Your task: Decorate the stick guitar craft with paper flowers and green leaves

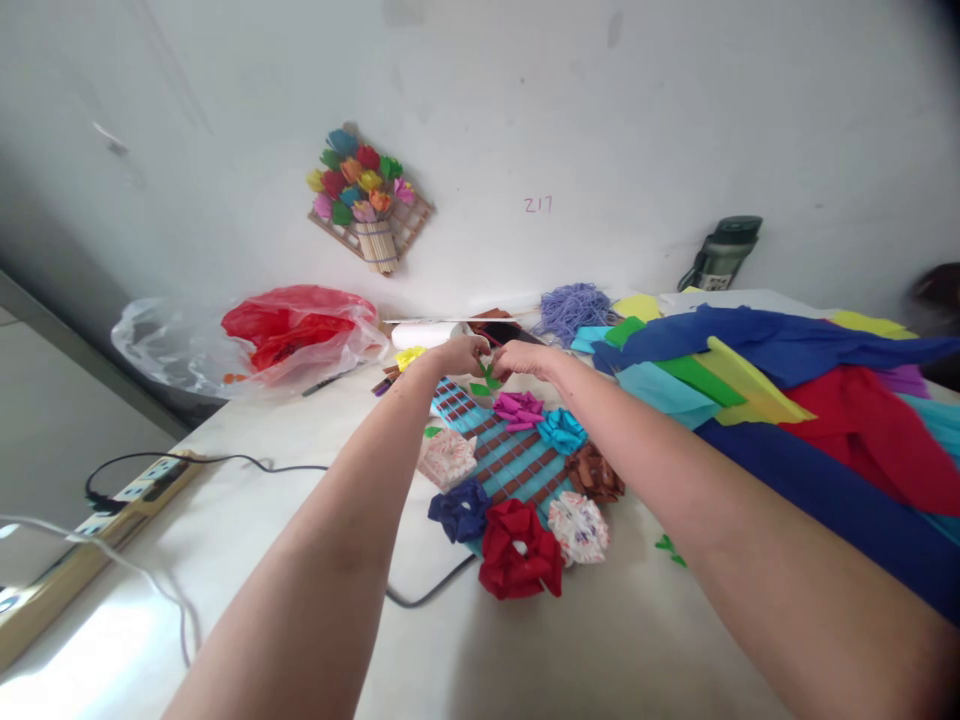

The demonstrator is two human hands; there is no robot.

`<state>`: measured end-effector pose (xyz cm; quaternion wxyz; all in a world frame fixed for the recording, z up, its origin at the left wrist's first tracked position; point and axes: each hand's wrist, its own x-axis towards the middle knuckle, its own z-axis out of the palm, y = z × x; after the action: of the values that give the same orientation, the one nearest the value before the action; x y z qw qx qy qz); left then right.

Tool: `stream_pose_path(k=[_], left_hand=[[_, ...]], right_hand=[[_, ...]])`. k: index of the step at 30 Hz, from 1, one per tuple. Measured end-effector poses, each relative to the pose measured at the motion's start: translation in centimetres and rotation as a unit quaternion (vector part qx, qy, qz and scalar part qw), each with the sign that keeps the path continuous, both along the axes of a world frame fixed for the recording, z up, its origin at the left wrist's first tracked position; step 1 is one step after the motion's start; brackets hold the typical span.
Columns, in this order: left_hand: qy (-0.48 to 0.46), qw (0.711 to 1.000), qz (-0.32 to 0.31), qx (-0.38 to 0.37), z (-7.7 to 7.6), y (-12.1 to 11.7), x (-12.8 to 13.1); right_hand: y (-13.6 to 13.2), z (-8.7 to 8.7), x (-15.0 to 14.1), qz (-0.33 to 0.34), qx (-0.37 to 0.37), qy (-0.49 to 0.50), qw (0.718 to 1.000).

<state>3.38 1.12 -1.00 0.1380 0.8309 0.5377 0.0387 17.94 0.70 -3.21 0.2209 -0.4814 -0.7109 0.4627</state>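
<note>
Both hands, left [463,355] and right [525,358], pinch a green leaf [486,380] above the flower board [517,465]; such thin paper could tear if tugged apart.

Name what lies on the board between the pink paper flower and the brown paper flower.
A light blue paper flower sits between the pink flower and the brown flower, as the head view shows.
</note>
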Motion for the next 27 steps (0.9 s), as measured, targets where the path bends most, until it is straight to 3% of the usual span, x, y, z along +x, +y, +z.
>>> stream_pose_path(k=[12,27], left_hand=[[0.02,1.0,-0.008,-0.014,-0.3,0.9,-0.3],[0.002,0.999,0.005,-0.034,-0.3,0.9,-0.5]], right_hand=[[1.1,-0.8,0.2,0.046,0.004,-0.077,0.996],[2.3,-1.6,1.1,0.097,-0.002,-0.045,0.994]])
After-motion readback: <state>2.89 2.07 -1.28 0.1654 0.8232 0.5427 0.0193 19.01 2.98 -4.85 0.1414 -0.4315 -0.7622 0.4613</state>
